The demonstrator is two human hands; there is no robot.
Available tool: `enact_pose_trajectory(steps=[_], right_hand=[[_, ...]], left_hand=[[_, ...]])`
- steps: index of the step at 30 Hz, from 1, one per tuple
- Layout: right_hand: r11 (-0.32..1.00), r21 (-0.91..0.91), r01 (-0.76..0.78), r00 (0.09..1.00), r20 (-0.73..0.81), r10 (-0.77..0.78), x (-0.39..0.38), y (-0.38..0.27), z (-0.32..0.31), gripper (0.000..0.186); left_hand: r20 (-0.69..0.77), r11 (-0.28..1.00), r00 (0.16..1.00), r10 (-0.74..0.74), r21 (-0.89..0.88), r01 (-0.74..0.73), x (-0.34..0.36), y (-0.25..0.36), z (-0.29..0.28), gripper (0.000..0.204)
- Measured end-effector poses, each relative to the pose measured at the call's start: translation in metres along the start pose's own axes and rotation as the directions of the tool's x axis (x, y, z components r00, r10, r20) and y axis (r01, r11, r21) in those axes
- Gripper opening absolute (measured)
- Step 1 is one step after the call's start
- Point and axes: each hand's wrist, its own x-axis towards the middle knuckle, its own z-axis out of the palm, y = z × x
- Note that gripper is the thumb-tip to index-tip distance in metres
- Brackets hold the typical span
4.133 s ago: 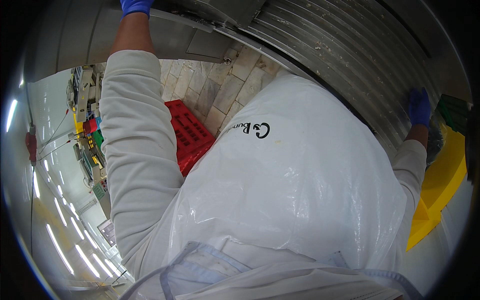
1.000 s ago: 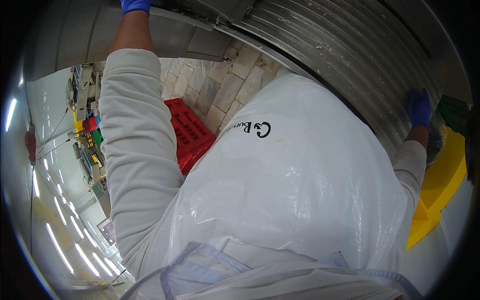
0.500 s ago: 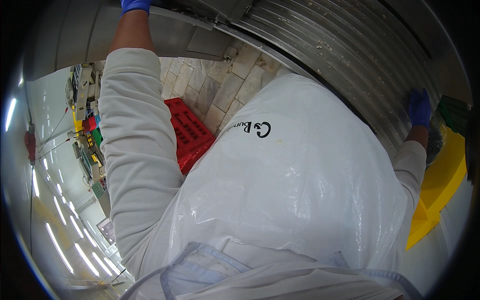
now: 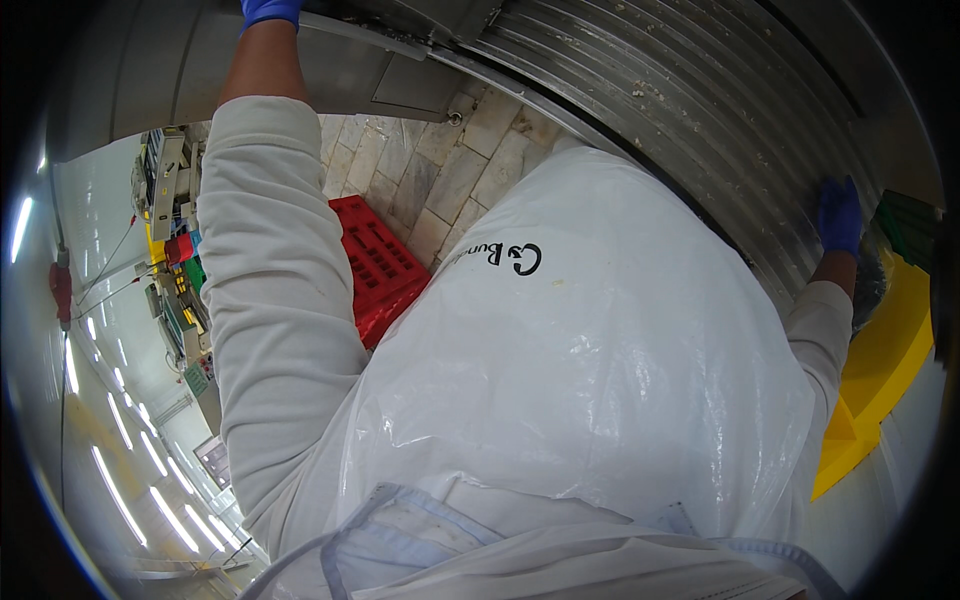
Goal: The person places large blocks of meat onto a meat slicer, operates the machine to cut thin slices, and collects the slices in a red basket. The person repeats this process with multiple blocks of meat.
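Observation:
My left hand (image 4: 270, 10), in a blue glove, reaches to the top edge beside a grey metal machine panel (image 4: 330, 75). Its fingers lie beyond the picture, so their grip is hidden. At the far right my right hand (image 4: 840, 215), also gloved in blue, rests on a ridged metal surface (image 4: 660, 110) strewn with small pale crumbs. Its fingers look stretched out along the ridges, with nothing seen in them. A dark green object (image 4: 905, 230) and a piece of clear plastic (image 4: 872, 275) are close beside this hand.
A red plastic crate (image 4: 380, 265) sits on the tiled floor (image 4: 455, 160) below my left arm. Yellow bins (image 4: 885, 360) stand at the right edge. A red plug connector (image 4: 62, 290) hangs on a cable at the left, with equipment (image 4: 165, 190) behind my left sleeve.

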Motion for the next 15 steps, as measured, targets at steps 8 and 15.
enact_pose_trajectory(steps=[8, 15], right_hand=[[0.997, 0.055, -0.057, 0.994, -0.088, 0.062, -0.021, -0.015, 0.027, 0.051], [0.993, -0.085, 0.079, 0.997, 0.033, -0.077, 0.015, 0.013, -0.023, 0.049]], left_hand=[[0.008, 1.000, 1.000, -0.010, 0.013, 0.010, -0.001, -0.003, 0.000, 0.049], [-0.002, 1.000, 1.000, -0.017, 0.008, 0.017, 0.002, 0.002, 0.002, 0.050]])
